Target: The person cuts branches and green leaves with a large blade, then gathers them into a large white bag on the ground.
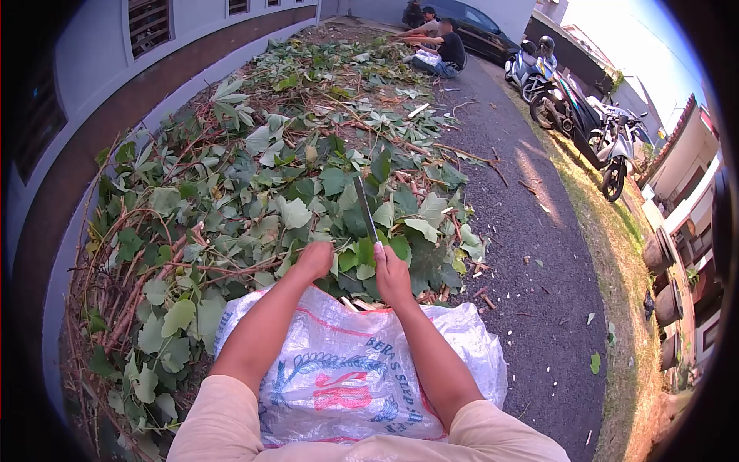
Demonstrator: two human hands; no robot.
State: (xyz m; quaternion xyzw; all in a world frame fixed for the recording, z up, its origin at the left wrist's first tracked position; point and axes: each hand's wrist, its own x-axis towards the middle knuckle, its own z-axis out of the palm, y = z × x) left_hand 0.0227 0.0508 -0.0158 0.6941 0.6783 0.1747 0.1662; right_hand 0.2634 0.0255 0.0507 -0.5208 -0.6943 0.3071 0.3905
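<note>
While the right hand [392,279] is gripping the handle of a knife [365,206], its fingers wrapped around and its thumb resting along the top, the blade is pointing away to the far side and a little left, over the leaves. Just to its left, the left hand [314,260] is reaching into the near edge of the leafy pile [292,213]; its fingertips are hiding from me, so I cannot tell whether they are pinching a stem or staying loose. Both forearms are stretching above a white printed sack [346,393], which is spreading across the near ground under the beige sleeves [223,420]. Around the hands, broad green leaves are lying tangled with brown stems [123,316], and short cut pieces [486,300] are scattering on the right, beside the dark asphalt [531,331]. On the left, a pale wall [192,42] is bordering the pile. Beyond its far end, two people [450,50] are sitting near a dark car [477,29]. Far right, motorcycles [576,123] are standing parked, with pots [668,304] lining up nearer.
</note>
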